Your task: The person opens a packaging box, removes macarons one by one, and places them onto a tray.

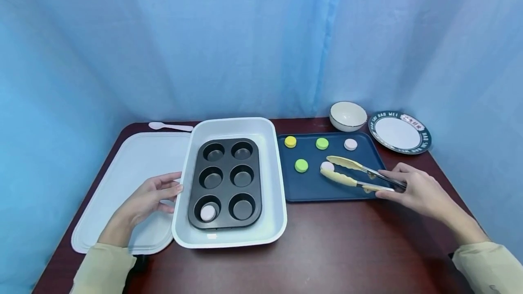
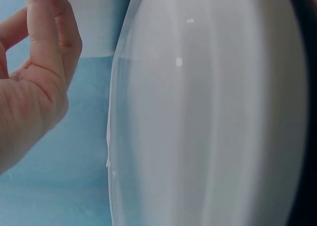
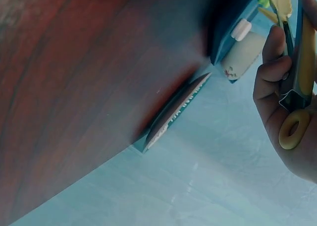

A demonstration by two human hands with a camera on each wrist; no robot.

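Observation:
My right hand (image 1: 421, 189) grips a pair of tongs (image 1: 382, 178) with metal arms and pale yellow tips. The spread tips lie on either side of a pale pink macaron (image 1: 327, 166) on the dark blue tray (image 1: 323, 192). Beside the left wall of a white basin (image 1: 275, 212), my left hand (image 1: 149, 196) has its fingers loosely bent, fingertips at the rim. A dark muffin pan (image 1: 226, 185) lies inside the basin. One pale pink macaron (image 1: 208, 213) sits in its near left cup. The right wrist view shows fingers wrapped around the tongs' handle, near a yellow ring (image 3: 294, 130).
Also on the blue tray are a yellow macaron (image 1: 290, 142), two green macarons (image 1: 301, 165) and another pink macaron (image 1: 350, 144). Behind it stand a white bowl (image 1: 348, 116) and a green-rimmed plate (image 1: 398, 133). A white board (image 1: 122, 185) and a white spoon (image 1: 169, 126) lie left.

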